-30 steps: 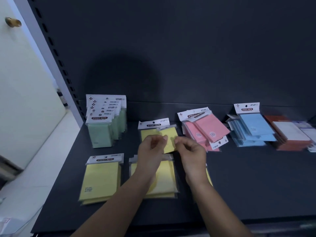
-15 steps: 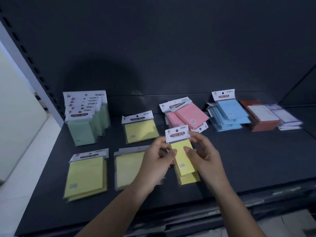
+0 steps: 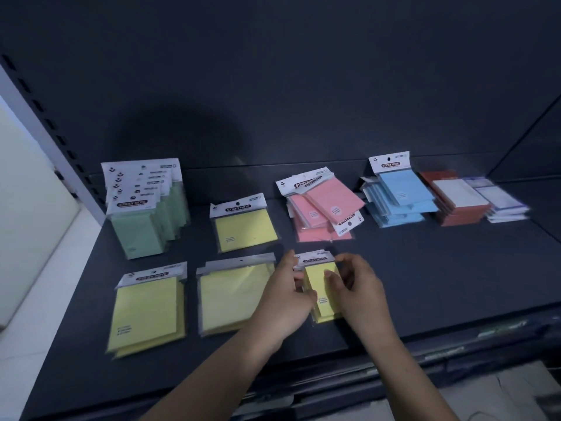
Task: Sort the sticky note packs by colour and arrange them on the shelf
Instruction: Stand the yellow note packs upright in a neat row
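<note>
Sticky note packs lie in colour groups on a dark shelf (image 3: 440, 278); landmark for all positions below is the narrow yellow pack (image 3: 322, 294) near the front, about mid-width.

Hands: the left hand (image 3: 285, 299) grips the narrow yellow pack at its left edge, fingers curled in against it. The right hand (image 3: 361, 293) pinches its right side, thumb laid on the yellow face, fingers bent at the upper right corner. Both hands hold this one pack. More yellow shows under its lower edge; whether it sits on another pack or is lifted clear cannot be told.

Left of landmark, same row: a large yellow pack (image 3: 230, 296), its right part covered by the left hand, then a second large yellow stack (image 3: 145, 311) further left, both flat.

Behind and left of landmark: a small yellow pack (image 3: 246, 229), flat, header card toward the back. Far left behind: the green packs (image 3: 139, 235), standing upright in a close row.

Directly behind landmark: a loose pink pile (image 3: 328, 205), packs askew.

Behind and right: a blue pile (image 3: 400, 196), then a red-brown pile (image 3: 455, 214) with a white-faced pack on top, then a pale pile with purple edging (image 3: 507, 205), blurred.
</note>
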`<control>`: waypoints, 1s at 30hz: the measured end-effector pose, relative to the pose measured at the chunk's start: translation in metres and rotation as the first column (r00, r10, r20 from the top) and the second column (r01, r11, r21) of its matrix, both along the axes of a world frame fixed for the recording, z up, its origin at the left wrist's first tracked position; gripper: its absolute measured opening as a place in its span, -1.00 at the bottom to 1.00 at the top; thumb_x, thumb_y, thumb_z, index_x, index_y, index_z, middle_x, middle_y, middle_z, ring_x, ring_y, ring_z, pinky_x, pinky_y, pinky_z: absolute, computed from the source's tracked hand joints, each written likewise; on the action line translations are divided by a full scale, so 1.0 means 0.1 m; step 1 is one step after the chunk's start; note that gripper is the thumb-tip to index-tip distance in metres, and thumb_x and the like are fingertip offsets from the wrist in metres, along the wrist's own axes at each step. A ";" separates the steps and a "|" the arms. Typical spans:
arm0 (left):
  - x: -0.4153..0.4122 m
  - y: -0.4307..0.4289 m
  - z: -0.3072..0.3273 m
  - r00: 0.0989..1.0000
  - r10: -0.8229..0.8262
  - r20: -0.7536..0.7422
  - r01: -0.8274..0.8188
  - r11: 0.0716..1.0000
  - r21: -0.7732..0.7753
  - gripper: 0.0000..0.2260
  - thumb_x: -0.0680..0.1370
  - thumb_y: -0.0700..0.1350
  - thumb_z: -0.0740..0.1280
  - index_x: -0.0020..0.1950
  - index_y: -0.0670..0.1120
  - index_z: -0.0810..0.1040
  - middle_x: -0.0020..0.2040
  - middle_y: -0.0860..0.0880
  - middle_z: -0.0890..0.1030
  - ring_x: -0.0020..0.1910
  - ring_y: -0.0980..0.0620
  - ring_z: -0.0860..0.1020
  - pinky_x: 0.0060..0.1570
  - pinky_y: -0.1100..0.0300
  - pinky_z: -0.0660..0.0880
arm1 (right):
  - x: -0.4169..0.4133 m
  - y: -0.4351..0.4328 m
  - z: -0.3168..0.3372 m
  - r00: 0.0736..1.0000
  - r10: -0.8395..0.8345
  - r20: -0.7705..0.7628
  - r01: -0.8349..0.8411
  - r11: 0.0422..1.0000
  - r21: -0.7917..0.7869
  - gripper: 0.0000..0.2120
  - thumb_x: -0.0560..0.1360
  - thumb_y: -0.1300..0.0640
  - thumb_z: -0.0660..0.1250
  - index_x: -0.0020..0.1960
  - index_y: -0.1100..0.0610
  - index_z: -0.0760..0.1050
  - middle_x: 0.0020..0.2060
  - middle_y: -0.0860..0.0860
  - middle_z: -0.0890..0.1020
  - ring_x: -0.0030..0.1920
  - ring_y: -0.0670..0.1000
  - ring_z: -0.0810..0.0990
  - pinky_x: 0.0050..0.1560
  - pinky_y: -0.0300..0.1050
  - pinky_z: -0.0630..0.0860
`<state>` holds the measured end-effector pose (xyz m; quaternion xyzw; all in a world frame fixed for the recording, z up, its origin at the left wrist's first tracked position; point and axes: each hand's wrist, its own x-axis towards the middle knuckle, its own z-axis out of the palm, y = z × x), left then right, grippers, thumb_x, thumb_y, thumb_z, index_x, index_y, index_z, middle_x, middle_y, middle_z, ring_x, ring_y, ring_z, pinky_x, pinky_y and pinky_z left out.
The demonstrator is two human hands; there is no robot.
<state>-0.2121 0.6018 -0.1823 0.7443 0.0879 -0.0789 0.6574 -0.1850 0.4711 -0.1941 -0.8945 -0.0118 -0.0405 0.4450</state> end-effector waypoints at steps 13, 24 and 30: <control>0.31 0.76 0.13 0.952 0.288 0.102 -0.302 0.934 0.190 -0.66 0.47 -0.31 0.28 -0.16 0.15 0.30 -0.14 0.10 0.42 -0.20 0.18 0.44 -0.32 0.42 0.36 | 0.46 0.84 0.26 0.926 0.372 0.057 -0.345 0.901 -0.264 -0.64 0.50 0.27 0.23 0.30 0.23 0.42 0.16 0.14 0.54 0.19 0.12 0.45 0.11 -0.19 0.34; 0.44 1.01 0.09 0.835 0.545 -0.074 -0.550 0.823 -0.145 -0.65 0.46 -0.37 0.29 0.23 -0.17 0.42 0.12 -0.12 0.56 0.07 -0.03 0.53 -0.02 0.21 0.46 | 0.69 1.14 0.13 0.956 0.225 -0.188 -0.200 0.969 0.143 -0.69 0.49 0.26 0.29 0.22 0.14 0.44 0.17 0.09 0.53 0.21 0.08 0.48 0.26 -0.10 0.40; 0.30 1.09 0.17 0.803 0.594 0.056 -0.572 0.794 -0.206 -0.79 0.51 -0.33 0.31 0.03 -0.05 0.49 -0.06 0.04 0.52 -0.10 0.11 0.50 -0.13 0.34 0.43 | 0.59 1.05 0.18 0.989 0.142 -0.026 -0.112 0.870 0.480 -0.79 0.49 0.29 0.32 -0.07 -0.03 0.50 -0.14 -0.03 0.57 -0.14 -0.10 0.53 -0.13 -0.38 0.47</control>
